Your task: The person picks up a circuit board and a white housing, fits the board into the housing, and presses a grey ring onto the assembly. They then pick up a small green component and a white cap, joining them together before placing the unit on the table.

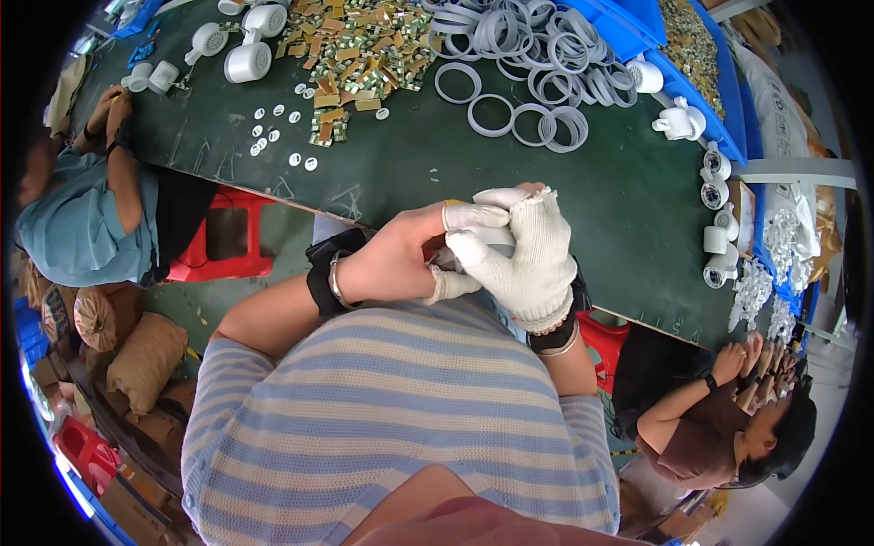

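Both my hands meet in front of my chest, at the table's near edge, closed around a small white part (497, 236) that is mostly hidden by the fingers. My left hand (387, 262) is bare apart from white covers on some fingertips, and its fingers curl round the part from the left. A white knitted glove covers my right hand (533, 259), which grips from the right with its fingers bent over the top. What kind of part it is cannot be made out.
On the green table (391, 173) lie grey rings (492, 116), small circuit boards (364, 55), round white stickers (295, 159) and white lamp-like heads (248, 62). Blue bins (628, 23) stand at the far right. Co-workers sit left (91, 214) and right (701, 432); a red stool (228, 237) stands left.
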The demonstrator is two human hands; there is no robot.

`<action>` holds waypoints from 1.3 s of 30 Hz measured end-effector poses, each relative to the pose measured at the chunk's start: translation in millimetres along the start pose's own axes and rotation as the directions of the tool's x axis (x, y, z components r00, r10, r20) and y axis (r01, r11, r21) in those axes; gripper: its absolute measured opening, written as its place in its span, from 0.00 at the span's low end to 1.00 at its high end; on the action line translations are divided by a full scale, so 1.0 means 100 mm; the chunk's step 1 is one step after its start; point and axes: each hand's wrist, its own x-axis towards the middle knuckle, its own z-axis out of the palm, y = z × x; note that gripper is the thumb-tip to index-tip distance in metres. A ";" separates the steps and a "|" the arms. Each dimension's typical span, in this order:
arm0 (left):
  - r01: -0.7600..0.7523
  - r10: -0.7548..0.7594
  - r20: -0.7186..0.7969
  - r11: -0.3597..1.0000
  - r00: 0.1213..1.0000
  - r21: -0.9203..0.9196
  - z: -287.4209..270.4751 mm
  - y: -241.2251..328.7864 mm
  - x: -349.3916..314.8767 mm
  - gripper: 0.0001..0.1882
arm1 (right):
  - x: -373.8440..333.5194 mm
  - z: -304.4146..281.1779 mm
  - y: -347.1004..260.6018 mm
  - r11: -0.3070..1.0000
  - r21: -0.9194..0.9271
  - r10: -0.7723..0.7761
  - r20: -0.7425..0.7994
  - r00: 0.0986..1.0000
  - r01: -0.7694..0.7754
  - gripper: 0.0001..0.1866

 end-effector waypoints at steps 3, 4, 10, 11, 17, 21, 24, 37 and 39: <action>0.192 -0.190 0.040 0.979 0.981 -0.074 0.01 0.12 0.01 0.46 | 0.00 -0.02 0.11 0.985 0.126 0.104 0.107 0.989 -0.118 0.18; 0.262 -0.262 0.076 0.965 0.962 0.009 -0.07 0.17 -0.02 0.51 | 0.06 -0.13 0.02 0.899 0.221 0.324 0.249 0.913 -0.379 0.16; 0.331 0.284 -0.466 0.414 0.838 0.848 -1.35 0.24 -0.06 0.17 | -0.02 -0.55 0.72 0.844 -0.175 0.517 0.013 0.856 -0.507 0.21; 0.494 0.086 -0.615 0.515 0.784 0.701 -1.44 0.30 -0.01 0.13 | -0.11 -0.54 1.08 0.920 -0.357 0.197 0.064 0.978 -0.162 0.19; 0.422 0.255 -0.526 0.367 0.811 0.829 -1.78 0.17 0.06 0.08 | 0.08 -0.57 0.34 0.958 -0.129 0.249 -0.075 0.966 -0.257 0.07; 0.297 0.459 -0.339 0.162 0.822 0.941 -1.68 0.11 0.02 0.10 | -0.31 -0.38 0.30 0.888 -0.435 0.109 -0.110 0.988 -0.146 0.12; 0.200 0.093 -0.637 0.907 0.765 0.372 -1.27 0.15 0.07 0.10 | -0.42 -0.17 0.33 0.854 -0.499 0.089 -0.142 0.986 -0.149 0.11; 0.309 -0.336 -0.146 0.934 0.931 -0.181 -0.18 0.09 0.14 0.14 | -0.14 -0.25 0.16 0.932 0.289 0.203 0.077 0.976 -0.217 0.05; 0.306 -0.323 -0.144 0.943 0.935 -0.130 -0.12 0.15 0.12 0.14 | -0.11 -0.24 0.18 0.958 0.230 0.139 0.143 0.980 -0.170 0.07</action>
